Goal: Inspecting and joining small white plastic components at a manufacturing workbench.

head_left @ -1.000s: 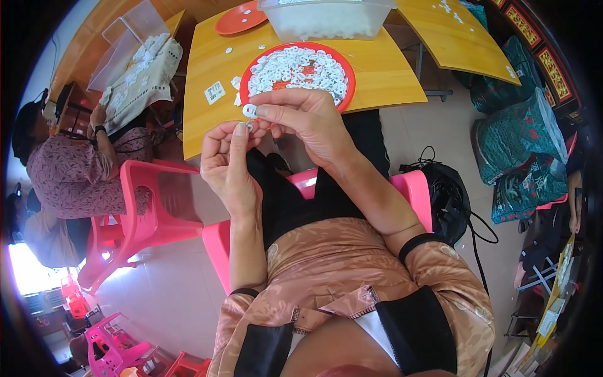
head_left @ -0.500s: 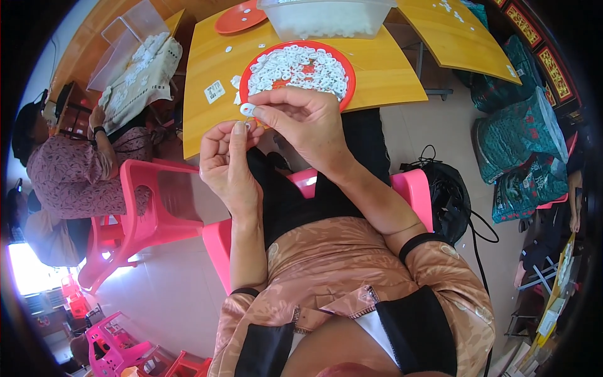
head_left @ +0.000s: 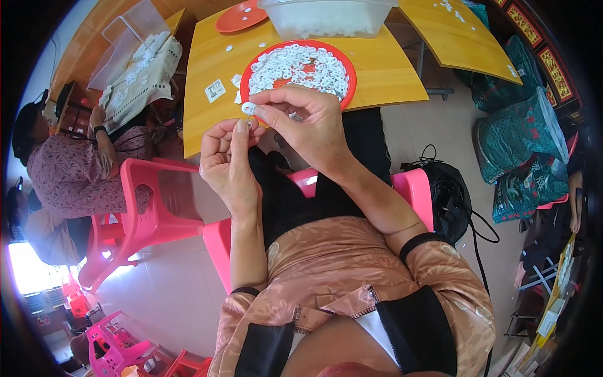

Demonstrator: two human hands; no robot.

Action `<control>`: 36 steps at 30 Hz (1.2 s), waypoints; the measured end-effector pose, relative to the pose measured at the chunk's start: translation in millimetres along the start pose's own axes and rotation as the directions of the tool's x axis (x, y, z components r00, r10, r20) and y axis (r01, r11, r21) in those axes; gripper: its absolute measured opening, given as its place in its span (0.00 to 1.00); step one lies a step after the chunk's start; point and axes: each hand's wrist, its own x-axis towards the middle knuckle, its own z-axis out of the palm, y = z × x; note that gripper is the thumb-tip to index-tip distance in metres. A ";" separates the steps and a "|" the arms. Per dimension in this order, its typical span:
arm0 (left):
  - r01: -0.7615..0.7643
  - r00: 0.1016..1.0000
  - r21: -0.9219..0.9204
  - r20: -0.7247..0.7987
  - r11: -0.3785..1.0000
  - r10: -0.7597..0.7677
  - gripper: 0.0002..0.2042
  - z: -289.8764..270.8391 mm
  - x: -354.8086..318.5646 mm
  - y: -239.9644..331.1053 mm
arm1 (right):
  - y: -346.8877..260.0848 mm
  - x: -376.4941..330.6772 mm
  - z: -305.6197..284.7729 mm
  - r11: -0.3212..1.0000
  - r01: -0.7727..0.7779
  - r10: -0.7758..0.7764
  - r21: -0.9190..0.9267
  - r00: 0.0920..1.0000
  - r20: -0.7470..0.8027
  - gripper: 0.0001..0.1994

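Between the thumb and fingers of my right hand (head_left: 306,123) is a small white oval plastic piece (head_left: 249,109) with a hole through it. My left hand (head_left: 231,156) sits just below and to the left, thumb pressed to the bent fingers in a pinch. Something small and pale shows at those fingertips, too small to name. Both hands are raised over my lap at the table's near edge. Just beyond them stands a round red tray (head_left: 350,74) holding many similar white pieces, with patches of its bottom showing.
The yellow table (head_left: 389,81) also bears a clear plastic bin (head_left: 326,20) of white pieces, a red plate (head_left: 240,19) and a printed label (head_left: 215,91). Pink chairs (head_left: 135,207) stand at left, near a seated person (head_left: 81,166). Green sacks (head_left: 515,138) and a black bag (head_left: 440,198) lie right.
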 end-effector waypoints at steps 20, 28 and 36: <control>0.091 0.996 -0.083 0.021 0.992 -0.089 0.07 -3.3 -0.3 3.9 | 9.5 4.5 -12.3 0.720 -0.527 0.466 0.451 0.849 0.249 0.12; 0.032 0.999 -0.002 0.010 0.999 -0.032 0.07 -4.7 -0.6 2.3 | 8.6 -0.8 -0.3 0.881 -0.331 0.305 0.340 0.944 0.127 0.11; 0.002 0.999 -0.038 0.045 0.999 0.000 0.06 -6.6 1.8 -0.3 | 1.2 -1.3 0.1 0.944 -0.238 0.210 0.230 0.967 0.143 0.08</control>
